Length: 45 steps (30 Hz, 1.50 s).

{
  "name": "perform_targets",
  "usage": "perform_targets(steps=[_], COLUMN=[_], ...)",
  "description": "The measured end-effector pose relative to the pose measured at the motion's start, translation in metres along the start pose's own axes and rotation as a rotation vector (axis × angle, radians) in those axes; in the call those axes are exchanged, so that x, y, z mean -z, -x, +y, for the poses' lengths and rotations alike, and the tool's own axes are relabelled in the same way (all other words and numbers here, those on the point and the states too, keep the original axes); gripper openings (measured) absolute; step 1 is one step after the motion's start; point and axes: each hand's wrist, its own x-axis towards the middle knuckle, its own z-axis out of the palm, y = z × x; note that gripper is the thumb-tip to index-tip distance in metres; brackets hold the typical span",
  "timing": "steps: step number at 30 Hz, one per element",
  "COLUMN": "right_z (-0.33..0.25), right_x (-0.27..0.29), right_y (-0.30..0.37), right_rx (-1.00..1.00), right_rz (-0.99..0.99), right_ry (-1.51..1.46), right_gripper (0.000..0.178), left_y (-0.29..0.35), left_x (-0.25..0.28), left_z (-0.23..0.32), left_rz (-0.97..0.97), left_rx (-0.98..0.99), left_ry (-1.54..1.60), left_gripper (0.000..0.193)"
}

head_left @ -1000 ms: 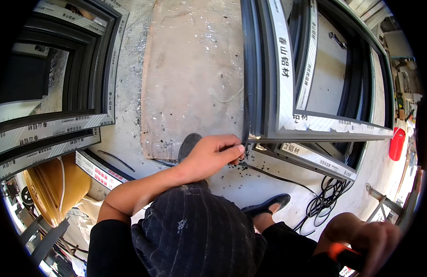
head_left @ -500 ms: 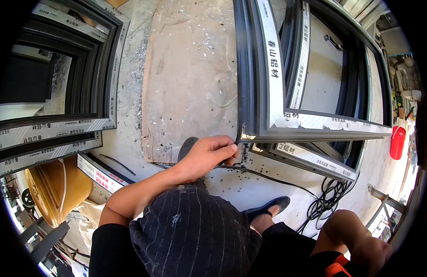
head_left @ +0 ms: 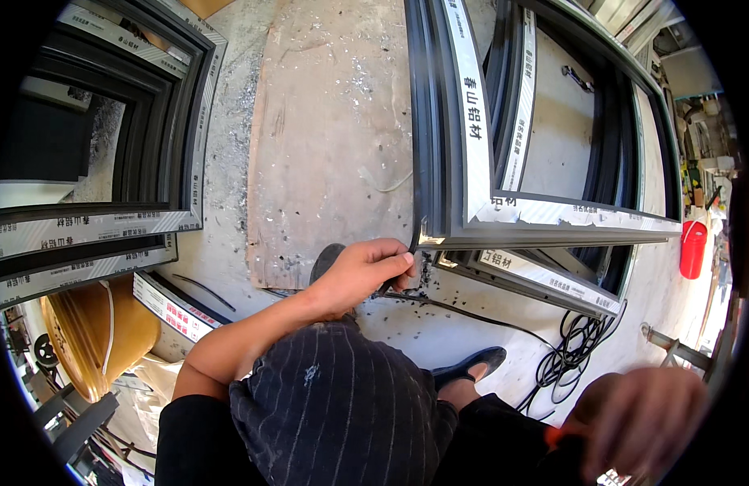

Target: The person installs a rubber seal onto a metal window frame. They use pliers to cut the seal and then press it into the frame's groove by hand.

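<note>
- As the left hand (head_left: 356,271) sits just off the lower corner of the dark frame (head_left: 478,182), its thumb and fingers are closed on a thin black strip (head_left: 413,240).
- Strip: at the fingertips, rising toward twelve o'clock beside the frame's nearest upright; long axis roughly twelve to six.
- Frame corner: just beside the fingertips, between one and two o'clock; frame body spreads from twelve to three.
- Left hand clearly nearer; right hand (head_left: 646,421) well apart, between four and five o'clock from it, blurred. Cannot tell whether its fingers grip; orange-red item (head_left: 555,437) just beside it.
- Black cord (head_left: 480,314) on floor, running toward four o'clock to a coil (head_left: 562,356); join with strip unclear.
</note>
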Motion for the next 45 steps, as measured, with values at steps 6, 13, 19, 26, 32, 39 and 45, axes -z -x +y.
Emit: perform_targets(steps=[6, 13, 19, 26, 32, 39, 45], right_z=[0.068, 0.11, 0.117, 0.12, 0.119, 0.12, 0.128], right_x=[0.014, 0.019, 0.024, 0.023, 0.025, 0.024, 0.021], right_y=[0.038, 0.05, 0.042, 0.042, 0.037, 0.032, 0.04], right_rx=[-1.203, -1.282, -1.345, -1.25, -1.211, -1.224, -1.223], right_rz=[0.081, -0.007, -0.039, -0.001, -0.039, -0.079, -0.144], right_ry=[0.835, 0.969, 0.943, 0.955, 0.972, 1.017, 1.165], right_gripper=[0.023, 0.043, 0.048, 0.037, 0.04, 0.037, 0.02], left_y=[-0.003, -0.003, -0.001, 0.001, 0.002, 0.002, 0.001], left_x=[-0.002, -0.005, -0.002, -0.002, -0.002, -0.002, 0.0], left_z=[0.002, 0.004, 0.004, 0.019, 0.022, 0.025, 0.021], left_rz=[-0.022, 0.002, 0.052, 0.07, 0.109, 0.115, 0.113], left_rx=[-0.014, -0.082, -0.181, -0.283, -0.375, -0.356, -0.309], left_ry=[-0.021, -0.172, -0.391, -0.637, -0.742, -0.808, -0.789], left_gripper=[0.024, 0.026, 0.027, 0.027, 0.024, 0.022, 0.022])
